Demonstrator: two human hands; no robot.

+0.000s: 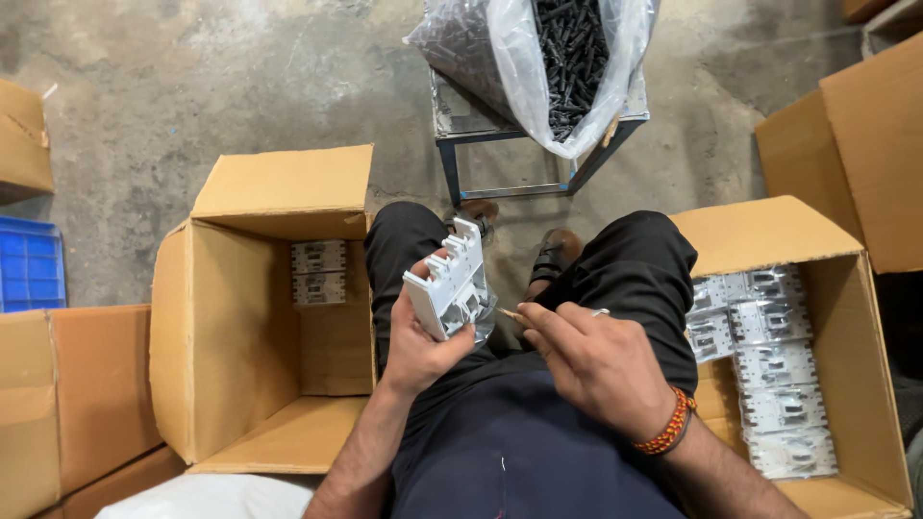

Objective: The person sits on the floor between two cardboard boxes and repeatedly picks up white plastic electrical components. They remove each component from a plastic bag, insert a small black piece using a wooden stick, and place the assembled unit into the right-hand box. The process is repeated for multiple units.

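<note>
Item: one white moulded plastic housing (452,286), ribbed and slotted, at the centre of the frame above the person's lap.

Held by: the left hand (420,338), clamped on the housing's lower end, thumb on the near flat face and fingers wrapped behind.

Right hand (594,363): fingers pinched together on a thin rod-like tool (512,314) whose tip points at the housing's lower edge; whether it touches cannot be told. The wrist carries one orange beaded bracelet (670,426).

Handling, as judged: the housing looks light and stiff, a hard shell with thin fins along its upper edge that could chip or snap under a squeeze. The smooth sides may slide in a loose grip. The broad flat faces and the solid lower block look like the safest places to take hold; the fins are best left alone.

Counts:
- Open cardboard box (250,317), left of centre: two like housings (318,272) visible, stacked against the back wall; most of the interior bare.
- Open cardboard box (846,384), lower right: a stack of grey-white housings (769,384), roughly eight to ten; exact number unclear.
- Clear plastic bag (519,58), top centre, on a metal-framed stand (538,154): small dark parts (572,53), too many to count.
- Blue crate (29,264), left edge: one, partly in view.
- Further cardboard boxes at the frame edges: at least three.
- Concrete floor (192,86) underneath.
</note>
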